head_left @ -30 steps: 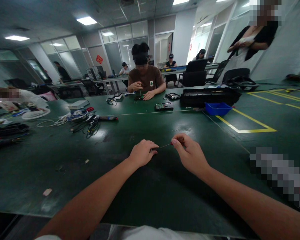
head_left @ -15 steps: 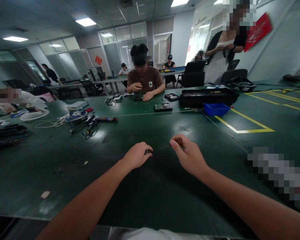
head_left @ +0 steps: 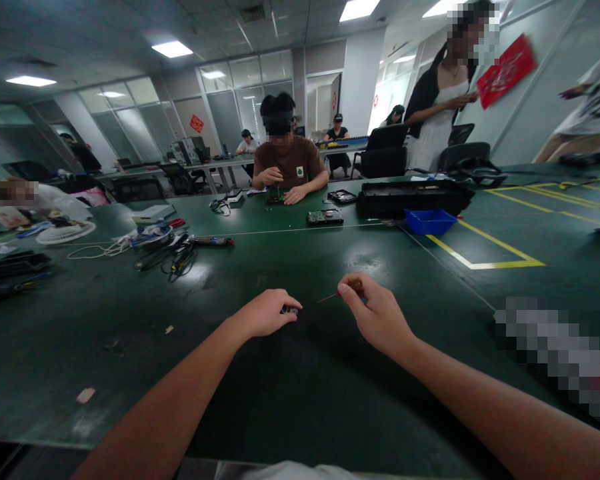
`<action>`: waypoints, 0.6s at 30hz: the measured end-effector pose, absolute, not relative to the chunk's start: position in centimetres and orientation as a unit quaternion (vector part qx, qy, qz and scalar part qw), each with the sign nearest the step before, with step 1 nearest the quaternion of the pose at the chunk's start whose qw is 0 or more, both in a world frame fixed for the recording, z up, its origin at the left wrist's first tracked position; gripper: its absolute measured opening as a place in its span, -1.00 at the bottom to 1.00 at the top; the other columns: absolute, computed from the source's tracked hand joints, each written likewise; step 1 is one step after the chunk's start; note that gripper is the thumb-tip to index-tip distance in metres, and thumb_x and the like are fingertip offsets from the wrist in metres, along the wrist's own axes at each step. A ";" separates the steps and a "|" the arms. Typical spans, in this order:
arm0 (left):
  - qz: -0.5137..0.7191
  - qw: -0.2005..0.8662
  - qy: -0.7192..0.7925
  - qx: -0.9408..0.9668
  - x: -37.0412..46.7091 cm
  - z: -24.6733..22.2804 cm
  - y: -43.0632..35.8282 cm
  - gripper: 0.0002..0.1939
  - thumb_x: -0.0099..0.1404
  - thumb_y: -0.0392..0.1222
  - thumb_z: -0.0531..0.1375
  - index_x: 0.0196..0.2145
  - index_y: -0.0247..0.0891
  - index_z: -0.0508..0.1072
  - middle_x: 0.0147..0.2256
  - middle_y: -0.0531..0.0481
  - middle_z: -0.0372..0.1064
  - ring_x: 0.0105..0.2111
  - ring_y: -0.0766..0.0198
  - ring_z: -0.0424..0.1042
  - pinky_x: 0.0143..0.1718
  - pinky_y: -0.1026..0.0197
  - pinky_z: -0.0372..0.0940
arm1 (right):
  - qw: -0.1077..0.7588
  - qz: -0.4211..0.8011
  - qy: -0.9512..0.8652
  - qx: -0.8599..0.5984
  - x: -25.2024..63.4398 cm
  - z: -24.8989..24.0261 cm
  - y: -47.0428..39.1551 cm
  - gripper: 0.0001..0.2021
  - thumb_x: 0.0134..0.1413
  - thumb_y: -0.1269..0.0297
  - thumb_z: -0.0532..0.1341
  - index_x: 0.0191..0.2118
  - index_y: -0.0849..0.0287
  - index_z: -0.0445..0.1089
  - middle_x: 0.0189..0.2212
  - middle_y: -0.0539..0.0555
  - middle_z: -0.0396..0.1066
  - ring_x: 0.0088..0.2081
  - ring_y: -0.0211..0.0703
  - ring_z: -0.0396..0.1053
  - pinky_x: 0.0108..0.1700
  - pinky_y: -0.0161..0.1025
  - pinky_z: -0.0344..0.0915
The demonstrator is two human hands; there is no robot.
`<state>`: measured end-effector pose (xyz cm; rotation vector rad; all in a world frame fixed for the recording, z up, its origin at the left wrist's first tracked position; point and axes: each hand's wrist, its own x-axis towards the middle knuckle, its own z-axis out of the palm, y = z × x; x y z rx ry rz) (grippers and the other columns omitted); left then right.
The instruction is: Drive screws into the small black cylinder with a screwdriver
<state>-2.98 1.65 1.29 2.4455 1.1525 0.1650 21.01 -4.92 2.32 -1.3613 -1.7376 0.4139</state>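
Note:
Over the green table (head_left: 275,393), my left hand (head_left: 267,312) is curled round a small metal part (head_left: 291,311), which shows between thumb and fingers. My right hand (head_left: 375,303) holds a screwdriver by its reddish-brown handle (head_left: 355,287). The thin shaft (head_left: 329,297) points left toward the small part, with a gap between its tip and my left fingers. Further details of the small part are too small to tell.
Cables (head_left: 177,250) lie at the left, beside a white box (head_left: 153,213). Ahead sit a hard drive (head_left: 325,217), a long black casing (head_left: 413,199) and a blue tray (head_left: 430,221). A seated person (head_left: 291,163) works across the table. Others stand farther back.
My left hand has shifted slightly left and down, and its fingers have parted a little, showing more of the small part. A person has come into view at the far right.

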 end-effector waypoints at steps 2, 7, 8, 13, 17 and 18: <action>0.061 0.217 0.424 0.877 -2.9 1.2 1.7 -0.72 0.30 -0.12 0.22 -0.05 -0.12 0.57 -0.12 -0.09 0.49 -0.13 0.09 0.46 -0.09 0.10 0.29 | 0.434 0.166 -0.698 -0.545 21.0 2.3 -4.9 -0.80 0.31 0.14 0.08 -0.22 0.11 0.36 -0.38 0.05 0.47 -0.33 -0.09 0.44 -0.29 -0.16 0.31; 0.106 0.248 0.457 0.848 -3.0 1.4 2.0 -0.73 0.28 0.01 0.22 -0.15 -0.13 0.60 -0.15 -0.05 0.54 -0.16 0.08 0.49 -0.14 0.12 0.31 | 0.428 0.171 -0.700 -0.545 21.1 2.4 -5.0 -0.80 0.32 0.13 0.07 -0.22 0.10 0.36 -0.37 0.06 0.48 -0.33 -0.09 0.45 -0.30 -0.16 0.31; 0.125 0.249 0.463 0.842 -3.0 1.4 2.1 -0.72 0.28 0.02 0.22 -0.16 -0.13 0.60 -0.15 -0.05 0.54 -0.16 0.08 0.49 -0.12 0.11 0.31 | 0.427 0.171 -0.700 -0.546 21.1 2.4 -5.0 -0.80 0.31 0.14 0.07 -0.22 0.10 0.36 -0.37 0.06 0.48 -0.33 -0.09 0.45 -0.30 -0.16 0.32; 0.208 0.284 0.489 0.798 -3.6 1.7 3.0 -0.69 0.28 0.01 0.22 -0.11 -0.15 0.60 -0.20 -0.05 0.56 -0.32 0.16 0.51 -0.22 0.16 0.32 | 0.424 0.175 -0.700 -0.547 21.0 2.5 -4.9 -0.80 0.31 0.14 0.07 -0.23 0.11 0.36 -0.38 0.05 0.47 -0.33 -0.09 0.44 -0.29 -0.16 0.30; 0.251 0.341 0.507 0.751 -4.0 1.5 3.6 -0.64 0.26 0.04 0.23 -0.09 -0.19 0.59 -0.28 -0.05 0.55 -0.50 0.28 0.41 -0.37 0.21 0.27 | 0.422 0.173 -0.703 -0.547 21.0 2.6 -5.0 -0.80 0.32 0.14 0.07 -0.23 0.11 0.36 -0.38 0.05 0.46 -0.33 -0.09 0.43 -0.29 -0.16 0.29; 0.267 0.357 0.508 0.737 -4.0 1.4 3.7 -0.63 0.25 0.06 0.23 -0.10 -0.20 0.59 -0.28 -0.06 0.55 -0.50 0.30 0.38 -0.39 0.22 0.25 | 0.420 0.174 -0.703 -0.546 21.0 2.6 -5.0 -0.79 0.32 0.14 0.07 -0.22 0.11 0.36 -0.38 0.05 0.46 -0.34 -0.09 0.43 -0.30 -0.17 0.29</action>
